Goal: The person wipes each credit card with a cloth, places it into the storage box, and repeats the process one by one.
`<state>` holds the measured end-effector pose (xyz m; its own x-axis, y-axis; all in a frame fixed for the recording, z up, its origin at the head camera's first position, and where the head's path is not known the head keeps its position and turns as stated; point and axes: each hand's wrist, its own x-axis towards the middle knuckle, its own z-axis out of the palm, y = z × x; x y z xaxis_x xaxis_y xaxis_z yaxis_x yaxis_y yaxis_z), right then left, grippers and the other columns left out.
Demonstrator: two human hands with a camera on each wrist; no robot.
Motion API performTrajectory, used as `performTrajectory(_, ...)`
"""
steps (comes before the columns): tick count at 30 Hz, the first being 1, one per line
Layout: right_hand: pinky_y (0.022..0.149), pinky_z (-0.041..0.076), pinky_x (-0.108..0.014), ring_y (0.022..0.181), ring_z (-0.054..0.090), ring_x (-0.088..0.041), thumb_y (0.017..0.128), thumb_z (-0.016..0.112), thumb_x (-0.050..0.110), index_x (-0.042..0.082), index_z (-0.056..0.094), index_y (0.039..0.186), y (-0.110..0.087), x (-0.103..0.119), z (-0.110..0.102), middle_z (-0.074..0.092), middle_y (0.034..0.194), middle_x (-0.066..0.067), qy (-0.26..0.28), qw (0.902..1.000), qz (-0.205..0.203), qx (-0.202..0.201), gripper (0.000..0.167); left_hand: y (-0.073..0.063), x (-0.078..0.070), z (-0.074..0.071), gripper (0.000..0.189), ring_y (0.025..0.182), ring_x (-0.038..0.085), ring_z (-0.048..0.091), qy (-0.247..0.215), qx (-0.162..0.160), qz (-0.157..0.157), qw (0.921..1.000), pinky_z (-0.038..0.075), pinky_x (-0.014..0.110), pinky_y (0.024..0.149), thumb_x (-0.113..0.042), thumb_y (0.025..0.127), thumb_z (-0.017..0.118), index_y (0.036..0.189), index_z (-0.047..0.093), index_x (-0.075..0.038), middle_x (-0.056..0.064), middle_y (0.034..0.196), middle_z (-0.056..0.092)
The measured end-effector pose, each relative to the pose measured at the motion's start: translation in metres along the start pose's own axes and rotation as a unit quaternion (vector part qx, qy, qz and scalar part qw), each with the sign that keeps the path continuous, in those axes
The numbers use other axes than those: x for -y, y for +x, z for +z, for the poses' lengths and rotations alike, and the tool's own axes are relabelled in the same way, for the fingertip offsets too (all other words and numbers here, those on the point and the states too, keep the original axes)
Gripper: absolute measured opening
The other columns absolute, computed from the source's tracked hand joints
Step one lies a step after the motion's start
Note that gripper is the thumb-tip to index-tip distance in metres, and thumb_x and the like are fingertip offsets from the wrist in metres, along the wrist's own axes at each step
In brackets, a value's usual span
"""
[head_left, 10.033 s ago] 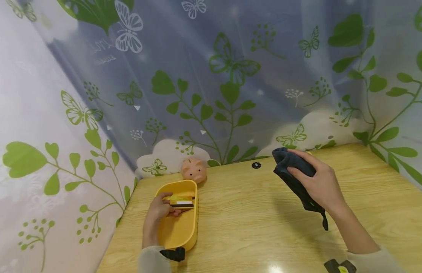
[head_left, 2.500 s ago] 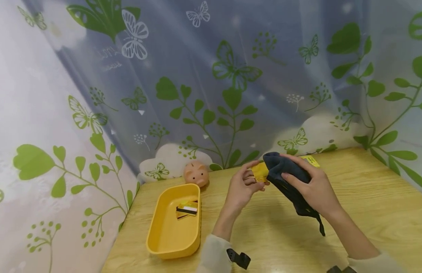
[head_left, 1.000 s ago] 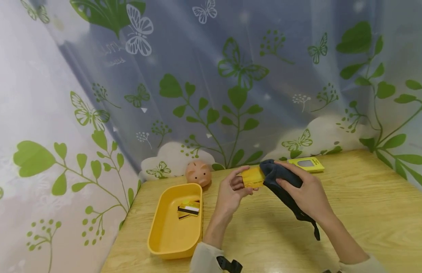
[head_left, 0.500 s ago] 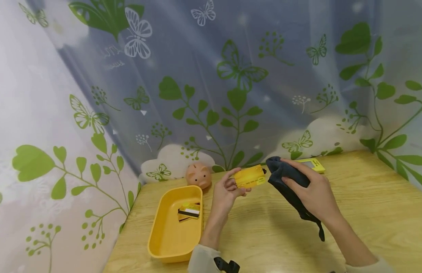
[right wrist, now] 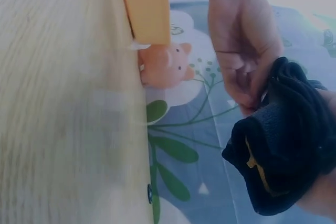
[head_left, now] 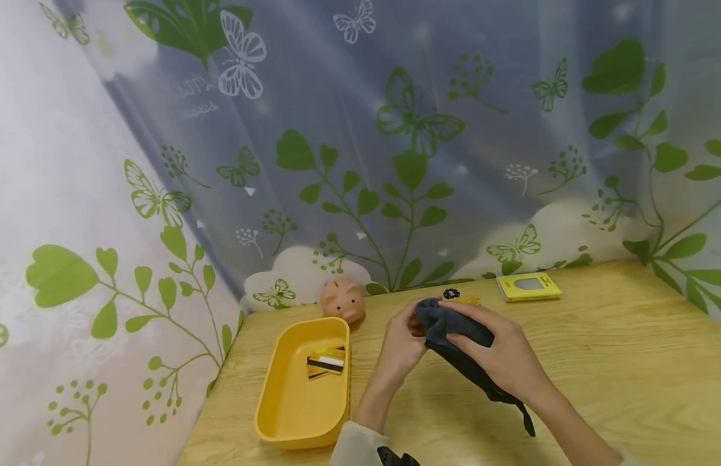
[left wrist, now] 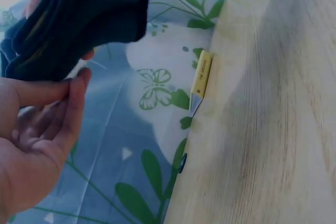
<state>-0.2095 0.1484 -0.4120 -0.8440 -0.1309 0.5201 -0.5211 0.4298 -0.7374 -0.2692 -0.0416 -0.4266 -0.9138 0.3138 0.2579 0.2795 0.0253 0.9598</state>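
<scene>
In the head view my right hand point(head_left: 503, 349) grips a dark blue cloth pouch point(head_left: 454, 327) above the table, thumb on its near side. A thin strap dangles from its lower end. My left hand point(head_left: 398, 346) is at the pouch's left end; the left wrist view shows its thumb and fingertips pinched together at the pouch's lower edge point(left wrist: 37, 74). A yellow card edge point(head_left: 470, 299) shows just behind the pouch, above my right fingers. Yellow also shows within the pouch's folds point(right wrist: 257, 166) in the right wrist view. Most of the card is hidden.
A yellow tray point(head_left: 296, 414) with several cards point(head_left: 327, 362) stands left on the wooden table point(head_left: 617, 362). Behind it sits a pink piggy bank point(head_left: 343, 303). A black poker chip point(head_left: 451, 294) and a yellow box point(head_left: 528, 287) lie at the back, before a printed curtain point(head_left: 337, 97).
The yellow card, fully visible in my left hand half a second ago, is now mostly hidden at the pouch. The pouch has moved left and down, and my left hand now touches it.
</scene>
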Motion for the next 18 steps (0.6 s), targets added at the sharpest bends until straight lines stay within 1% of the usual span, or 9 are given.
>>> performTrajectory(3,0.096,0.056,-0.032,0.129,0.062,-0.022,0.094,0.079,0.020,0.035,0.062,0.145,0.000,-0.004,0.001,0.063,0.143,0.006,-0.004,1.0000,0.003,0.000,0.056,-0.001,0.001,0.000,0.055,0.084,0.010,0.068,0.021,0.004,0.012,0.9997,0.053,0.022,0.067,0.013,0.088,0.070,0.136,0.069,-0.016,0.008,0.104,0.076)
performTrajectory(5,0.094,0.057,-0.031,0.127,0.063,-0.022,0.095,0.078,0.021,0.036,0.062,0.145,0.000,-0.005,0.001,0.063,0.143,0.005,-0.006,0.9999,0.011,-0.004,0.055,-0.001,0.002,0.000,0.056,0.085,0.011,0.069,0.012,0.003,0.005,0.9999,0.056,0.024,0.070,0.013,0.088,0.070,0.135,0.069,-0.016,0.010,0.106,0.076)
performTrajectory(6,0.092,0.058,-0.034,0.125,0.064,-0.024,0.095,0.078,0.022,0.036,0.062,0.144,0.000,-0.006,0.000,0.064,0.143,0.003,-0.007,0.9999,0.013,-0.006,0.054,-0.001,0.002,0.000,0.055,0.086,0.012,0.070,0.007,0.001,0.001,1.0000,0.057,0.025,0.072,0.013,0.088,0.070,0.135,0.069,-0.015,0.010,0.106,0.077)
performTrajectory(8,0.090,0.060,-0.040,0.124,0.065,-0.029,0.095,0.078,0.022,0.035,0.063,0.144,0.000,-0.006,0.000,0.064,0.142,-0.001,-0.011,0.9997,0.017,-0.012,0.052,0.000,0.003,0.000,0.055,0.085,0.012,0.071,-0.005,-0.002,-0.004,1.0000,0.059,0.027,0.074,0.014,0.088,0.069,0.135,0.069,-0.015,0.010,0.105,0.077)
performTrajectory(10,0.089,0.060,-0.046,0.124,0.065,-0.033,0.096,0.077,0.023,0.034,0.063,0.144,0.000,-0.007,-0.002,0.064,0.143,-0.005,-0.015,0.9995,0.020,-0.018,0.052,-0.001,0.003,-0.001,0.056,0.079,0.013,0.070,-0.016,-0.001,-0.005,0.9999,0.060,0.030,0.075,0.014,0.089,0.069,0.137,0.068,-0.015,0.011,0.101,0.076)
performTrajectory(12,0.088,0.059,-0.049,0.124,0.064,-0.035,0.096,0.077,0.023,0.034,0.063,0.144,0.001,-0.008,-0.004,0.063,0.144,-0.006,-0.020,0.9993,0.021,-0.021,0.051,-0.001,0.004,-0.002,0.059,0.075,0.013,0.068,-0.026,0.002,-0.005,0.9997,0.061,0.031,0.074,0.014,0.089,0.068,0.139,0.066,-0.016,0.010,0.097,0.075)
performTrajectory(15,0.085,0.061,-0.044,0.121,0.066,-0.036,0.096,0.077,0.024,0.034,0.062,0.145,0.002,-0.010,-0.009,0.063,0.144,-0.007,-0.026,0.9990,0.027,-0.025,0.051,-0.001,0.002,-0.004,0.062,0.071,0.014,0.067,-0.038,0.013,-0.003,0.9992,0.062,0.033,0.072,0.015,0.089,0.068,0.142,0.063,-0.016,0.011,0.095,0.073)
performTrajectory(18,0.080,0.061,-0.039,0.115,0.068,-0.036,0.097,0.077,0.024,0.035,0.062,0.145,0.003,-0.012,-0.015,0.063,0.144,-0.009,-0.033,0.9984,0.035,-0.031,0.052,0.000,0.000,-0.008,0.061,0.076,0.018,0.072,-0.047,0.024,0.007,0.9986,0.063,0.037,0.075,0.014,0.090,0.070,0.143,0.062,-0.014,0.013,0.091,0.069)
